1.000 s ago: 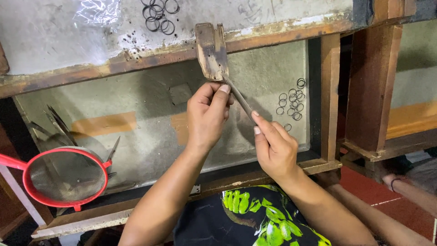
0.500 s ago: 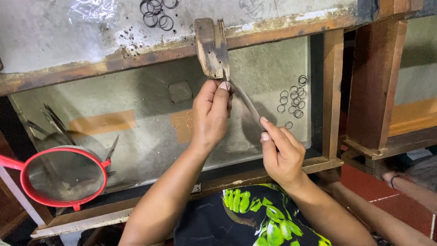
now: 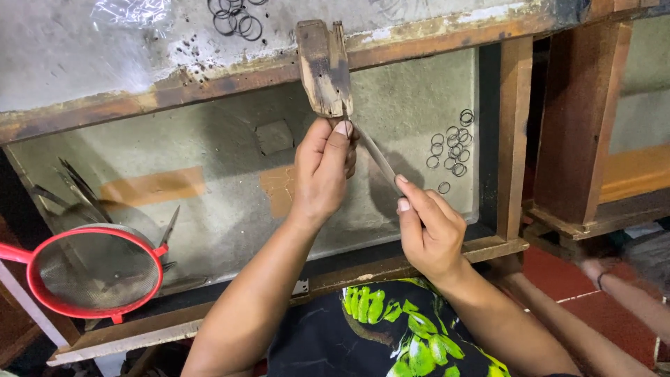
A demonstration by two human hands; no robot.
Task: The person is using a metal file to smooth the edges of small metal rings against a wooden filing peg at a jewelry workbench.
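Only one view, from up on the head. Looking straight down, close to both hands, at a wooden bench (image 3: pixel 419 262) just below.

A crumpled clear plastic wrapper (image 3: pixel 131 12) lies on the grey bench top at the upper left. No labels, signs or screens show anywhere else.

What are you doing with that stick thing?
A person is holding a thin metal strip against a worn wooden block on the bench edge. The left hand pinches it near the block; the right hand grips its lower end. Small wire rings lie on the tray, and a red strainer sits at the left.
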